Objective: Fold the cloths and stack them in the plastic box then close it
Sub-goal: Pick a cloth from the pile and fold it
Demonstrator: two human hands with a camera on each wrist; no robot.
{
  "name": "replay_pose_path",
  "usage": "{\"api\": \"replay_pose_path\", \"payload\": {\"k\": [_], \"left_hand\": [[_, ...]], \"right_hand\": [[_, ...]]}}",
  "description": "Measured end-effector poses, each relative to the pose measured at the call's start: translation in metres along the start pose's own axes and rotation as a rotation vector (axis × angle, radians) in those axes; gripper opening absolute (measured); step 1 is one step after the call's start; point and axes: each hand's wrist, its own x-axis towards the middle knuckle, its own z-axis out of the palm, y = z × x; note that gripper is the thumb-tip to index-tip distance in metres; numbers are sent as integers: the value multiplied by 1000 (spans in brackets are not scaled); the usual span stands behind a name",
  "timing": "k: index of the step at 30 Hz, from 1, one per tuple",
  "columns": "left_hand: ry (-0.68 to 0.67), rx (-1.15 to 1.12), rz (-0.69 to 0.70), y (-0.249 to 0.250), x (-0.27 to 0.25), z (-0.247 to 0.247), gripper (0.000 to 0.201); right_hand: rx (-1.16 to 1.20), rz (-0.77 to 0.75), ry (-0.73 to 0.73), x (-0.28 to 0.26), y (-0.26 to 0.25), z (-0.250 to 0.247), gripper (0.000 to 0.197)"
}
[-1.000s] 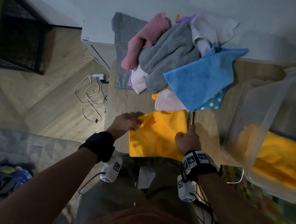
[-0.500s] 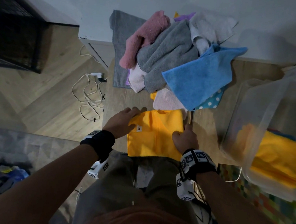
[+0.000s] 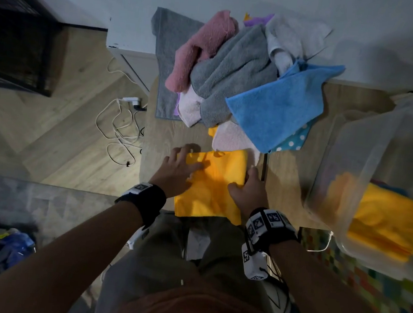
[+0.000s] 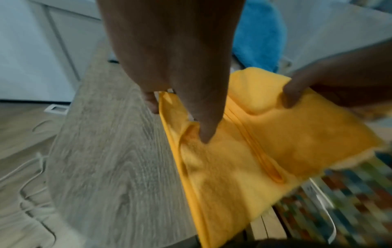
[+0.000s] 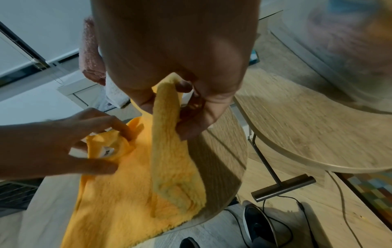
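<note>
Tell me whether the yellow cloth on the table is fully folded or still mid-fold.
Mid-fold. The yellow cloth lies partly doubled, and the right hand pinches one edge lifted off it while the left hand presses the other side.

Both forearms are bare, with no sleeves showing. Each wrist carries a black band: the left band [image 3: 145,202], at centre left of the head view, has a white block with a black square marker on top; the right band [image 3: 270,224], at centre right, bears several such markers. A small white camera unit [image 3: 253,263] with printed markers and thin dark cables hangs below the right band. The trousers [image 3: 165,258] are olive-grey.
</note>
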Motion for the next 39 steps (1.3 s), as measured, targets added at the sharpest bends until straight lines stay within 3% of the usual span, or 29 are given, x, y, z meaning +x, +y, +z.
{"api": "replay_pose_path", "payload": {"k": [4, 10, 15, 17, 20, 23, 26, 29, 32, 34, 37, 39], "left_hand": [[107, -328, -147, -4, 6, -6, 35], [-23, -548, -351, -29, 9, -19, 34], [9, -694, -491, -32, 6, -24, 37], [-6, -778, -577, -32, 6, -24, 32], [3, -974, -671, -28, 6, -28, 29], [30, -1024, -616, -19, 4, -29, 27], [0, -868, -503, -16, 1, -22, 57], [-81, -817, -504, -15, 1, -19, 50], [-78, -1017, -567, -12, 4, -34, 23], [-68, -1094, -525, -11, 6, -44, 18], [-72, -1121, -408, -9, 8, -68, 30], [-23, -1171, -370, -7, 11, -84, 44]], "right_hand": [[31, -108, -20, -3, -1, 2, 51], [21, -271, -125, -12, -22, 14, 43], [16, -373, -471, -16, -49, 30, 42], [28, -382, -413, -17, -51, 37, 26], [12, -307, -146, -10, -44, 42, 15], [-2, -99, -51, 1, -34, 43, 43], [61, 92, -245, 9, -27, 47, 78], [100, 110, -353, 10, -29, 49, 86], [184, 112, -369, 6, -38, 46, 96], [302, 80, -334, 3, -47, 42, 102], [461, 45, -280, 3, -60, 33, 109], [506, 42, -285, 0, -71, 24, 89]]}}
